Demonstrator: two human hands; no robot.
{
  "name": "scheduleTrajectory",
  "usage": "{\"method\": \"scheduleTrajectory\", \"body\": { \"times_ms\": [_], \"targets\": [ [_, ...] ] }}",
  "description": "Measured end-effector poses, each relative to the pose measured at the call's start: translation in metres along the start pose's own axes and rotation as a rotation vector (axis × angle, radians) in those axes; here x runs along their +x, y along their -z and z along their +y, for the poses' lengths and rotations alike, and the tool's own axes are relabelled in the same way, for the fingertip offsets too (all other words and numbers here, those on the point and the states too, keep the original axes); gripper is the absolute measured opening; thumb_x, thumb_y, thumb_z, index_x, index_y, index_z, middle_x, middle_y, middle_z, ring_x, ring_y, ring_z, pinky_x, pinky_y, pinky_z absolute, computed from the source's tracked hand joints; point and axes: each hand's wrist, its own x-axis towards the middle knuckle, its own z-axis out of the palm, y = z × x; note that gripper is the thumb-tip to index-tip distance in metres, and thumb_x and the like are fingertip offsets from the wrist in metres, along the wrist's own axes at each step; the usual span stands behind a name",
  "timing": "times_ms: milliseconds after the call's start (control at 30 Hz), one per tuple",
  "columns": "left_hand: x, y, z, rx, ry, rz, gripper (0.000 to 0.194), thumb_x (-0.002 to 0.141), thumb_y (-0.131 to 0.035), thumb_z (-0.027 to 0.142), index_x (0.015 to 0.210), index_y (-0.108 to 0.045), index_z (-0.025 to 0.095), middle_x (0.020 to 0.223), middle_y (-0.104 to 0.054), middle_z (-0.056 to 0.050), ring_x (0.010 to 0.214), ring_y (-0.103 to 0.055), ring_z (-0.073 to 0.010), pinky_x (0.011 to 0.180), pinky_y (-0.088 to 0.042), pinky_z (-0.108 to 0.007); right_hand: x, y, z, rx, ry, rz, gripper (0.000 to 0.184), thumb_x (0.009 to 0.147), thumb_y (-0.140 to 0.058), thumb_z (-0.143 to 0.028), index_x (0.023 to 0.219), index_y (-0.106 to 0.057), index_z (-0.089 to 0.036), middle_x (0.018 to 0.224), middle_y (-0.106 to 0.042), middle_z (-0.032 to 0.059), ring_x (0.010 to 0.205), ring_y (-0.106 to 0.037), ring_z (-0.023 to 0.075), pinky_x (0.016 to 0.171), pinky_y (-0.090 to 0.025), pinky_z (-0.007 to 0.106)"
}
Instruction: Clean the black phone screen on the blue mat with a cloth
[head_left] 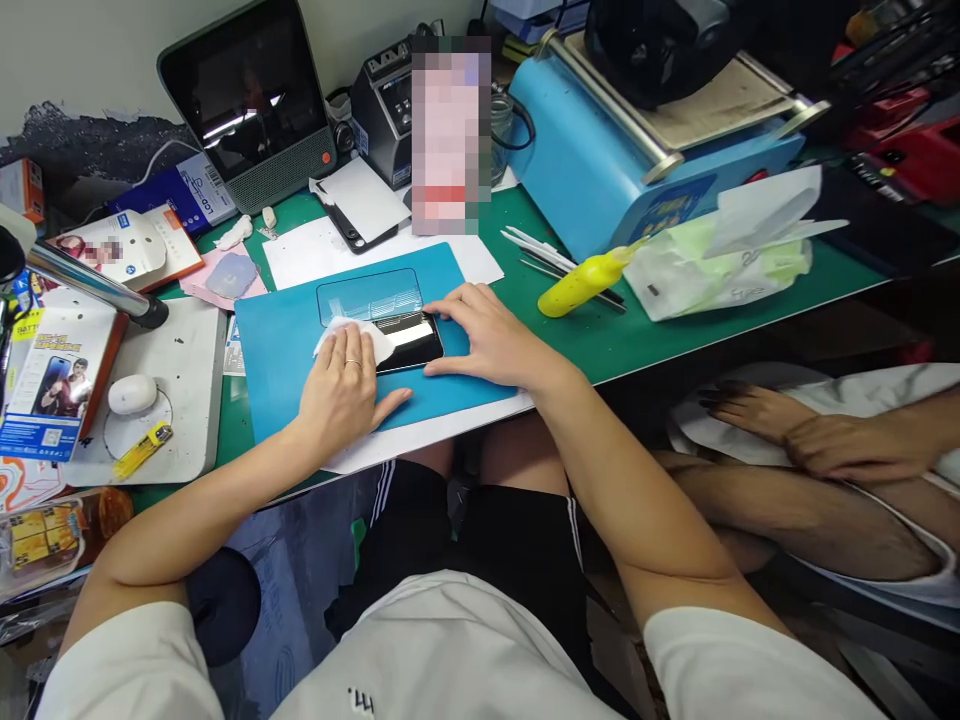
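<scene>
Left hand (341, 385) flat and palm-down on a white wipe (352, 335), fingers together, pressing it onto the near end of a black phone (409, 340); ring visible on one finger. Right hand (491, 340) spread open, fingertips resting on the right edge of the phone and bracing it, nothing clamped in it. Phone lying face-up across the middle of a blue mat (292, 370), just below a clear screen protector sheet (367, 295) resting on the same mat. Mat set on a green worktop (675, 310) with white paper sheets (315, 250) tucked behind it. To the right, a yellow squeeze bottle (585, 283) lying on its side near thin tools, beside a crumpled pale bag (712, 260) and a blue machine (615, 150). At the back, a dark tablet screen (251, 95) standing upright. To the left, a white board (184, 370) carrying a yellow lighter (142, 450) and a white oval case (132, 393). At far right, another person's hand (810, 430) resting on a lap, well apart from the phone.
</scene>
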Motion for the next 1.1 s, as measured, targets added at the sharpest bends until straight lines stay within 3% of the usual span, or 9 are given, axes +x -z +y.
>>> {"method": "scheduleTrajectory", "body": {
  "times_ms": [167, 300, 433, 600, 667, 733, 867, 967, 1100],
  "targets": [
    [-0.001, -0.003, 0.002, -0.060, -0.241, 0.092, 0.075, 0.114, -0.042, 0.061, 0.146, -0.067, -0.002, 0.151, -0.067, -0.032, 0.145, -0.066, -0.0428, 0.116, -0.058, -0.052, -0.003, -0.001, -0.001, -0.043, 0.033, -0.014, 0.086, 0.070, -0.090, -0.081, 0.132, -0.068, -0.025, 0.128, -0.064, 0.0158, 0.120, -0.058, 0.0434, 0.108, -0.050, 0.065],
    [-0.002, -0.005, 0.001, -0.144, -0.370, 0.146, 0.067, 0.114, -0.045, 0.058, 0.147, -0.067, 0.004, 0.152, -0.069, -0.025, 0.148, -0.065, -0.0365, 0.120, -0.057, -0.048, -0.004, -0.004, -0.004, -0.085, 0.035, -0.016, 0.085, 0.077, -0.082, -0.083, 0.135, -0.067, -0.024, 0.131, -0.063, 0.0169, 0.122, -0.057, 0.0435, 0.108, -0.048, 0.065],
    [-0.002, 0.007, 0.003, -0.088, -0.221, 0.070, 0.072, 0.115, -0.040, 0.060, 0.146, -0.069, 0.002, 0.152, -0.069, -0.025, 0.145, -0.067, -0.0372, 0.119, -0.057, -0.050, -0.003, -0.003, -0.004, -0.103, 0.059, -0.039, 0.078, 0.083, -0.078, -0.081, 0.133, -0.066, -0.022, 0.129, -0.062, 0.0162, 0.120, -0.057, 0.0416, 0.106, -0.049, 0.061],
    [-0.021, 0.023, 0.026, 0.117, 0.085, -0.077, 0.092, 0.111, -0.044, 0.067, 0.142, -0.064, -0.017, 0.143, -0.065, -0.044, 0.131, -0.073, -0.0507, 0.100, -0.064, -0.055, -0.003, 0.000, -0.005, -0.094, 0.079, -0.048, 0.072, 0.082, -0.082, -0.077, 0.126, -0.064, -0.023, 0.127, -0.063, 0.0157, 0.118, -0.057, 0.0415, 0.104, -0.050, 0.060],
    [-0.026, 0.021, 0.033, 0.132, 0.058, -0.081, 0.096, 0.109, -0.047, 0.070, 0.147, -0.060, -0.018, 0.149, -0.060, -0.045, 0.140, -0.067, -0.0528, 0.110, -0.060, -0.056, -0.004, 0.000, -0.005, -0.088, 0.093, -0.039, 0.070, 0.082, -0.083, -0.074, 0.125, -0.064, -0.022, 0.126, -0.064, 0.0158, 0.116, -0.058, 0.0406, 0.103, -0.050, 0.059],
    [-0.024, 0.015, 0.033, 0.088, -0.056, -0.063, 0.094, 0.109, -0.047, 0.070, 0.152, -0.059, -0.013, 0.156, -0.057, -0.040, 0.149, -0.060, -0.0504, 0.120, -0.053, -0.055, -0.004, -0.001, -0.005, -0.088, 0.107, -0.026, 0.068, 0.083, -0.083, -0.073, 0.123, -0.064, -0.022, 0.124, -0.064, 0.0157, 0.115, -0.058, 0.0397, 0.103, -0.050, 0.058],
    [-0.005, 0.006, 0.016, -0.062, -0.261, -0.027, 0.093, 0.108, -0.046, 0.073, 0.158, -0.055, -0.005, 0.165, -0.054, -0.031, 0.157, -0.053, -0.0439, 0.129, -0.046, -0.053, -0.005, -0.002, -0.004, -0.083, 0.122, -0.026, 0.069, 0.085, -0.078, -0.077, 0.123, -0.065, -0.021, 0.123, -0.065, 0.0157, 0.114, -0.059, 0.0393, 0.103, -0.050, 0.058],
    [0.008, 0.011, 0.003, -0.146, -0.260, -0.022, 0.085, 0.111, -0.042, 0.070, 0.157, -0.057, 0.000, 0.165, -0.056, -0.027, 0.155, -0.055, -0.0402, 0.130, -0.044, -0.055, -0.006, -0.002, -0.003, -0.072, 0.114, -0.024, 0.073, 0.084, -0.077, -0.081, 0.124, -0.066, -0.022, 0.123, -0.065, 0.0158, 0.115, -0.058, 0.0399, 0.103, -0.050, 0.058],
    [0.009, 0.023, 0.002, -0.108, -0.136, -0.043, 0.069, 0.115, -0.039, 0.055, 0.146, -0.065, -0.001, 0.156, -0.065, -0.028, 0.144, -0.064, -0.0404, 0.123, -0.050, -0.055, -0.006, -0.001, -0.005, -0.066, 0.097, -0.018, 0.073, 0.083, -0.077, -0.083, 0.124, -0.066, -0.023, 0.123, -0.065, 0.0149, 0.115, -0.058, 0.0398, 0.103, -0.051, 0.059]
  ]
}}
